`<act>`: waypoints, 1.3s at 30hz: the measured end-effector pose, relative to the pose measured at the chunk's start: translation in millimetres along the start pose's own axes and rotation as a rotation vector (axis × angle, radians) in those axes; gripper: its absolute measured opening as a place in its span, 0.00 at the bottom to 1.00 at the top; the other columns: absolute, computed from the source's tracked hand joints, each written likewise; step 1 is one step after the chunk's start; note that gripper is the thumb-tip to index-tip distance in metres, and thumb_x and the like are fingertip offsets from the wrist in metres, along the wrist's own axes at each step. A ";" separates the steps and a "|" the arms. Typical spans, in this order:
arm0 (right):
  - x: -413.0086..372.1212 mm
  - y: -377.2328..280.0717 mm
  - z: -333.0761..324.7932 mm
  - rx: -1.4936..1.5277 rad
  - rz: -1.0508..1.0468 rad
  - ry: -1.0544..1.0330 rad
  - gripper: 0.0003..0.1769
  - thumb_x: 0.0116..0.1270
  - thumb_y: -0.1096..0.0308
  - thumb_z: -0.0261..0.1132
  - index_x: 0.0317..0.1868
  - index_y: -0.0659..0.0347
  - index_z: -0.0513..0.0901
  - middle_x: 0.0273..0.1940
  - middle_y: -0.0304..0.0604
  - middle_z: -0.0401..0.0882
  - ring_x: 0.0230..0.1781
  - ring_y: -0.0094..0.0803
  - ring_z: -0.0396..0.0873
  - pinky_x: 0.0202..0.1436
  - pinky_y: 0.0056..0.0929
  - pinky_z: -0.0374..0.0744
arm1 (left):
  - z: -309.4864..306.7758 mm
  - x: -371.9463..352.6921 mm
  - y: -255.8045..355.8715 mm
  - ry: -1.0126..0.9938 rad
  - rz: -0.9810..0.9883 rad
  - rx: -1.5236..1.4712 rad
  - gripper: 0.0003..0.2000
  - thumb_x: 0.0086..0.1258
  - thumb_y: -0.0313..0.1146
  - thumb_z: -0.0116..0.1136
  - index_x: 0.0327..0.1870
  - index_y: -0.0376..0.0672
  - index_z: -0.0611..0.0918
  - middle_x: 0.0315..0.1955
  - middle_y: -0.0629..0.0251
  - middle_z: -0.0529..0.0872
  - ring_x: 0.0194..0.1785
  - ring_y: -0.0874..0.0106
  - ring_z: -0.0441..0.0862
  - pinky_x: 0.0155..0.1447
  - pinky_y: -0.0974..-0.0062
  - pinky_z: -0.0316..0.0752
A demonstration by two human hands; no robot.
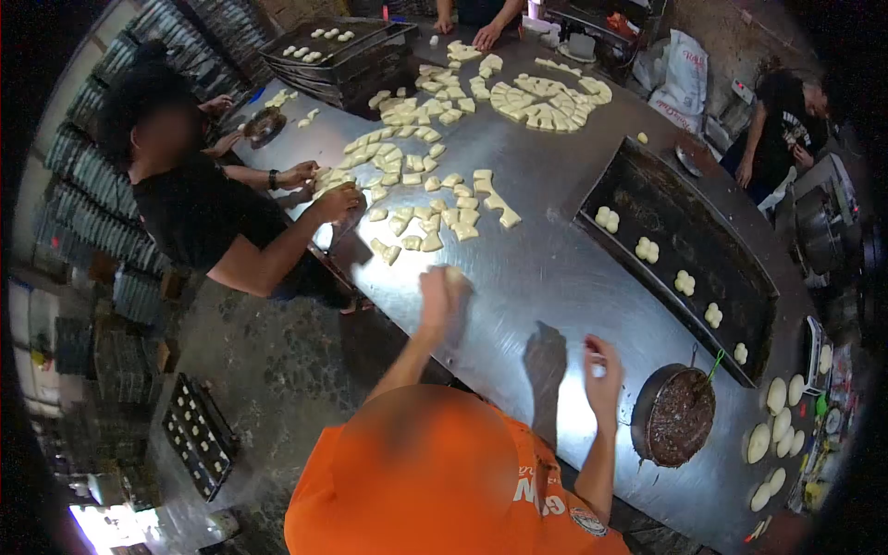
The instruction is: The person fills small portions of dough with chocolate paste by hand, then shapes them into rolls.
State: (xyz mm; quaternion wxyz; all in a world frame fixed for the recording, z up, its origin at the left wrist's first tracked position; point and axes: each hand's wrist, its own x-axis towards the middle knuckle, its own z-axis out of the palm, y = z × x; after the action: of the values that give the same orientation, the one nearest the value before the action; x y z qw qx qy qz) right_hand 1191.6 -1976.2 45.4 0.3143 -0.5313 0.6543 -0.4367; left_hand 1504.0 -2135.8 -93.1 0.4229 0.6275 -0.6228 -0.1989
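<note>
My left hand (442, 294) is over the metal table, blurred by motion, with its fingers closed round a small pale dough piece (453, 274). Cut dough pieces (430, 242) lie just beyond it. Farther right, my right hand (603, 370) is raised above the table with fingers curved and apart; a pale spot shows between them, and no held object can be made out. To its right stands a round pan of dark brown filling (680, 416) with a green-handled tool (716, 363) at its rim.
A long black tray (684, 231) with several dough clusters lies right. Rounded dough pieces (782, 424) sit at the right edge. A co-worker in black (199, 208) handles dough at left; others stand at the far side and right. Stacked trays (342, 65) stand at back left.
</note>
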 end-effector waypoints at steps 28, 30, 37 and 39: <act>-31.0 73.6 88.6 -0.668 -0.168 0.137 0.09 0.74 0.71 0.52 0.44 0.70 0.75 0.42 0.57 0.71 0.45 0.51 0.68 0.55 0.48 0.67 | 62.7 -50.8 59.7 -0.352 0.451 0.485 0.14 0.73 0.44 0.53 0.45 0.42 0.79 0.46 0.58 0.77 0.52 0.57 0.72 0.54 0.53 0.67; -46.0 59.3 104.5 -0.644 -0.104 0.063 0.09 0.71 0.74 0.54 0.46 0.71 0.76 0.43 0.57 0.72 0.48 0.50 0.68 0.56 0.49 0.68 | 50.9 -93.2 55.2 -0.403 0.614 0.426 0.15 0.73 0.44 0.52 0.46 0.41 0.78 0.46 0.57 0.77 0.52 0.56 0.72 0.54 0.53 0.67; -25.0 94.1 63.0 -0.776 -0.246 0.170 0.07 0.70 0.75 0.56 0.44 0.69 0.77 0.41 0.55 0.74 0.45 0.50 0.70 0.55 0.47 0.70 | 19.3 -30.0 28.2 -0.305 0.473 0.516 0.14 0.73 0.43 0.54 0.46 0.40 0.78 0.44 0.55 0.76 0.50 0.55 0.72 0.54 0.53 0.68; -10.1 68.5 81.8 -0.576 -0.082 0.285 0.08 0.72 0.73 0.54 0.43 0.70 0.76 0.42 0.56 0.72 0.45 0.51 0.69 0.56 0.47 0.69 | 49.6 -27.9 42.5 -0.238 0.425 0.428 0.11 0.72 0.39 0.55 0.44 0.40 0.78 0.43 0.55 0.76 0.48 0.55 0.72 0.52 0.54 0.69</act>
State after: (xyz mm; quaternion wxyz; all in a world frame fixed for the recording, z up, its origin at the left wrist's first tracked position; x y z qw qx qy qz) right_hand 1236.8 -1982.1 -51.6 0.0384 -0.5578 0.7666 -0.3159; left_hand 1435.4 -2117.7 -95.6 0.2375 0.5304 -0.8127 -0.0428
